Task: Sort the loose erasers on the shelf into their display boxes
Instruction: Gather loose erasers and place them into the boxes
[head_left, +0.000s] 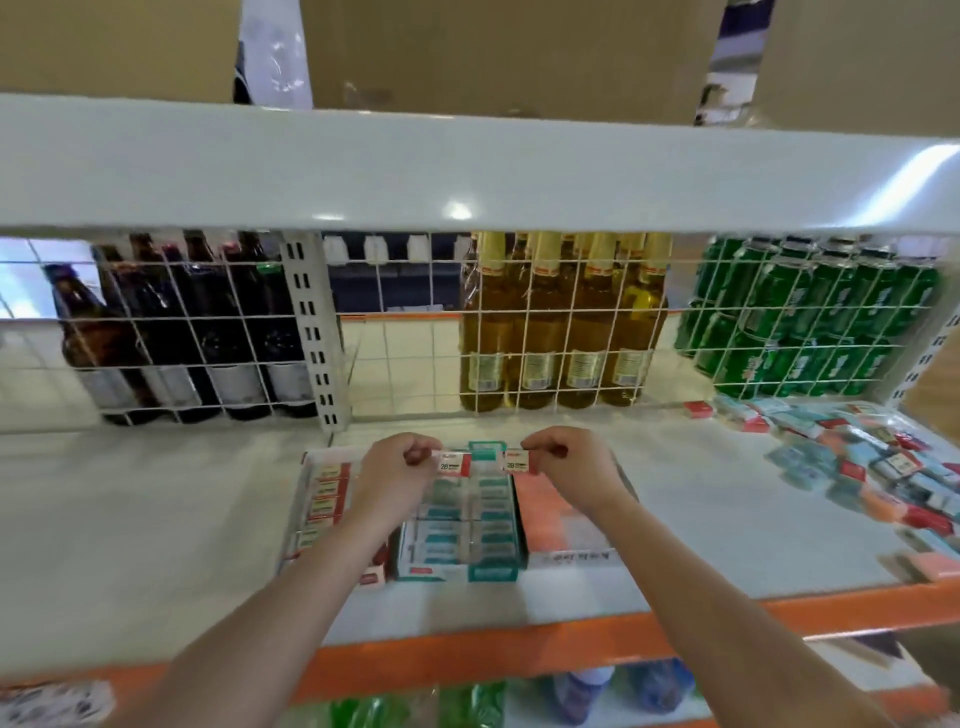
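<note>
Two hands are up, the left hand (397, 465) and the right hand (569, 460). Each holds one red eraser, so two erasers. Three display boxes sit side by side. The loose pile (872, 467) has too many to count.

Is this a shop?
Probably a shop. Rows of bottles and green cans stand behind a wire grid, and the shelf holds display boxes and a pile of packaged erasers.
</note>
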